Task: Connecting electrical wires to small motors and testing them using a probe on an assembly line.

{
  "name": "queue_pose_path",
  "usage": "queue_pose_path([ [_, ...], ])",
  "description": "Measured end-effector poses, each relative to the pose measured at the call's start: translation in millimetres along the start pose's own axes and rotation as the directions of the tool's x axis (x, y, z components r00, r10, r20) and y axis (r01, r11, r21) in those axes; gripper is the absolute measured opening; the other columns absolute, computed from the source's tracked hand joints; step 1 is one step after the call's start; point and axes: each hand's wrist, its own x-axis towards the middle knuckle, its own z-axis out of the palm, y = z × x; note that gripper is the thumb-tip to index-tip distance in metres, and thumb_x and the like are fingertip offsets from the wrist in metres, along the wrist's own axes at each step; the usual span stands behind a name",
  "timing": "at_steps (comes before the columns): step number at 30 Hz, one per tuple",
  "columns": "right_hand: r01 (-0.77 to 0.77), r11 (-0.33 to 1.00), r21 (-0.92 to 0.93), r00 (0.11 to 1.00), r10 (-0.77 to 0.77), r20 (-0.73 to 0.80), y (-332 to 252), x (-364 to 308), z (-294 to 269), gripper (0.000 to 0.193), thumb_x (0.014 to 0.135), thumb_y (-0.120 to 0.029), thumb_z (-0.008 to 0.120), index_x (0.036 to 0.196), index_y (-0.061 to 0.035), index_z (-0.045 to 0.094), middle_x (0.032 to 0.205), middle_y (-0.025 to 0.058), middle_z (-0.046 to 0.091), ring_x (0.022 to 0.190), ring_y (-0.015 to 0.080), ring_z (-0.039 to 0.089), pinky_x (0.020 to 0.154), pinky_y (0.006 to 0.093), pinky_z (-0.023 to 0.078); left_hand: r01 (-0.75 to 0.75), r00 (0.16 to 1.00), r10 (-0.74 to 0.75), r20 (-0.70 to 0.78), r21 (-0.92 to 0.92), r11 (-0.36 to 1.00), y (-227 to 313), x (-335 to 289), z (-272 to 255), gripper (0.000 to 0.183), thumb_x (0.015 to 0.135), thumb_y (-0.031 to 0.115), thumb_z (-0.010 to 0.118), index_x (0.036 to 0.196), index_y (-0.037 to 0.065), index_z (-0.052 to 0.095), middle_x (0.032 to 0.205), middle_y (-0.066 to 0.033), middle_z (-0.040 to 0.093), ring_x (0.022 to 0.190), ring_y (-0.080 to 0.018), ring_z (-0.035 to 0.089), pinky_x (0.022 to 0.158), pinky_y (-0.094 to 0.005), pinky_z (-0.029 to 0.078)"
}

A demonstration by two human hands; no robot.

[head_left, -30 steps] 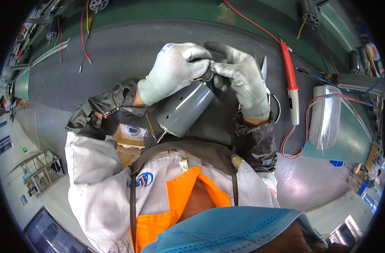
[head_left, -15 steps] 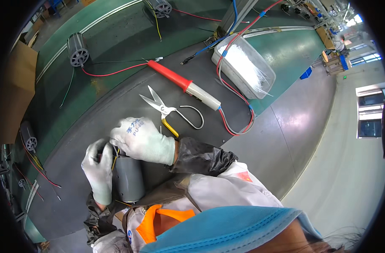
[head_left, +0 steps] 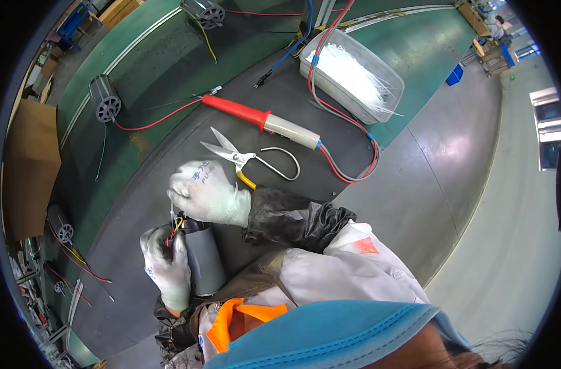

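A grey cylindrical motor [head_left: 205, 261] lies in front of me, its near end close to my body. Red, yellow and dark wires [head_left: 177, 225] come out at its far end. White-gloved, my left hand [head_left: 166, 265] is closed around these wires, left of the motor. Just beyond, my right hand [head_left: 205, 192], also gloved, pinches a white cable tie [head_left: 173, 212] that runs down to the wire bundle. Its gripped end is hidden by the fingers. Scissors [head_left: 236, 157] with one yellow handle lie past my right hand, blades spread.
A red-and-beige corded hand tool [head_left: 262, 120] lies beyond the scissors. A translucent bin [head_left: 388, 106] holds white cable ties. More motors with trailing wires, such as one motor [head_left: 106, 98], rest on the green conveyor [head_left: 148, 58]. At the left stands a cardboard box [head_left: 31, 160].
My hands have drawn apart slightly, so the wires and the white cable tie now show between them. The whole view has shifted a little.
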Motion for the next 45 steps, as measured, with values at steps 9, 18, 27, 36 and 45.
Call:
queue_pose_path([
  [9, 0.351, 0.924, -0.151, 0.914, -0.373, -0.159, -5.0, 14.9, -44.8, 0.005, 0.083, -0.005, 0.067, 0.084, -0.0058, 0.072, 0.083, 0.0079, 0.07, 0.071, 0.0245, 0.065, 0.063, 0.0368, 0.052, -0.182, 0.983, 0.182, -0.035, 0.016, 0.983, 8.5, 7.3, -6.5, 0.032, 0.081, 0.022, 0.082, 0.106, 0.007, 0.068, 0.104, -0.0126, 0.068, 0.086, -0.0321, 0.069, 0.072, -0.0398, 0.058],
  [18, -0.448, 0.364, 0.816, 0.892, 0.243, 0.382, -37.6, 8.1, -20.5, 0.036, 0.102, -0.033, 0.062, 0.108, 0.0025, 0.067, 0.068, 0.0051, 0.064, 0.051, 0.009, 0.06, 0.046, 0.0214, 0.047, -0.331, 0.942, 0.324, -0.086, -0.083, 0.94, -10.6, 11.1, -1.8, 0.033, 0.076, 0.013, 0.086, 0.102, 0.005, 0.068, 0.102, -0.0135, 0.067, 0.086, -0.0333, 0.067, 0.073, -0.0412, 0.055],
  [27, -0.676, 0.322, 0.663, 0.735, 0.36, 0.575, -59.2, -8.7, -35.6, 0.014, 0.096, -0.013, 0.068, 0.089, -0.0005, 0.066, 0.064, 0.0002, 0.058, 0.045, 0.0071, 0.047, 0.04, 0.0238, 0.033, -0.409, 0.906, 0.423, -0.009, -0.278, 0.869, -34.9, 8.7, -17.4, 0.027, 0.073, 0.0, 0.081, 0.092, 0.004, 0.062, 0.088, -0.0135, 0.062, 0.077, -0.034, 0.063, 0.065, -0.0409, 0.051],
  [36, -0.643, 0.194, 0.741, 0.761, 0.267, 0.591, -84.1, 32.8, 13.4, 0.013, 0.098, -0.012, 0.064, 0.093, 0.0, 0.064, 0.062, -0.0036, 0.048, 0.046, 0.0048, 0.038, 0.04, 0.0235, 0.029, -0.55, 0.834, 0.551, -0.002, 0.056, 0.833, -20.2, -3.7, -32.8, 0.019, 0.081, 0.011, 0.077, 0.095, 0.005, 0.065, 0.09, -0.0131, 0.061, 0.082, -0.0339, 0.062, 0.071, -0.0451, 0.05],
  [45, -0.647, 0.358, 0.674, 0.762, 0.342, 0.55, -63.5, 17.3, -8.0, 0.014, 0.097, -0.013, 0.065, 0.089, -0.002, 0.065, 0.072, 0.0029, 0.061, 0.049, 0.0078, 0.051, 0.042, 0.0256, 0.038, -0.19, 0.982, 0.186, -0.042, -0.227, 0.955, -45.2, -6.3, -30.7, 0.024, 0.085, 0.011, 0.076, 0.104, 0.002, 0.065, 0.09, -0.0156, 0.062, 0.078, -0.0349, 0.063, 0.069, -0.0421, 0.052],
])
